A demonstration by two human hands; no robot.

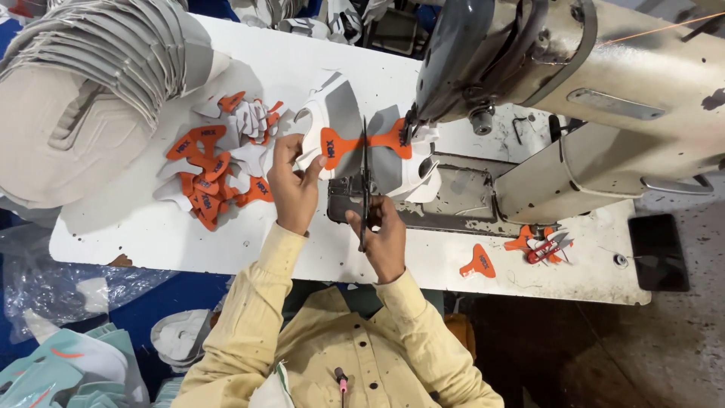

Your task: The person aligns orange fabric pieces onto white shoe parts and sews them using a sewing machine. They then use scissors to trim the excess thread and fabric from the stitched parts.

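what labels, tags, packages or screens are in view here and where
Orange tab label: on the white and grey piece held by the left hand, dark print.
Second orange tab: same piece, by the sewing machine, across the scissors in the right hand.
Pile of orange tabs: table, left.
Single orange tab: table front edge.
Dark phone-like screen: table's right end, blank.

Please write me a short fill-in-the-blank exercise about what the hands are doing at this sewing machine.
1. The right hand holds a pair of ____.
2. The left hand grips a white and grey piece bearing an ____ tab.
3. A heap of orange tabs lies to the ____ of the left hand.
4. The sewing machine stands on a ____ table.

Missing words: scissors; orange; left; white
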